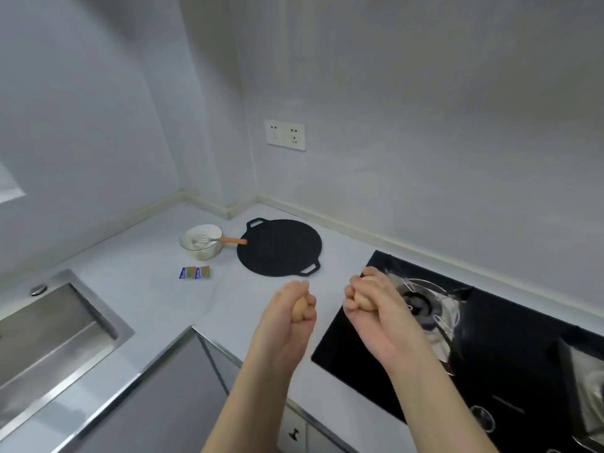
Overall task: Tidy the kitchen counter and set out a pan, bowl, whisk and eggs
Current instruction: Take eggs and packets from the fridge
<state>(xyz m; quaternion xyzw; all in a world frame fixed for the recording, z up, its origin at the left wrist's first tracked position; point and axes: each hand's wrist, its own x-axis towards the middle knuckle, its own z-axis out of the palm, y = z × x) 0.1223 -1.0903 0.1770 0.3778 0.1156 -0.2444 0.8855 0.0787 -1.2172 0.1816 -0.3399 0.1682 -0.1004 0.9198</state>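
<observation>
The left hand (291, 317) curls round a tan egg (299, 311) above the pale counter (147, 295); the right hand (371, 302) grips a second tan egg (363, 300) over the black hob (510, 371). Farther off, a flat round black pan (281, 248) lies right of a glass bowl (210, 254) holding an orange-handled whisk (230, 239).

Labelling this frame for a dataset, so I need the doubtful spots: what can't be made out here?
All in the head view.
Mostly hidden by the grip: left egg in the left hand, right egg in the right hand.
Blurred: whisk wires in the glass bowl.
Too small: print on the packets.
Cut off by the right edge: gas hob.
</observation>
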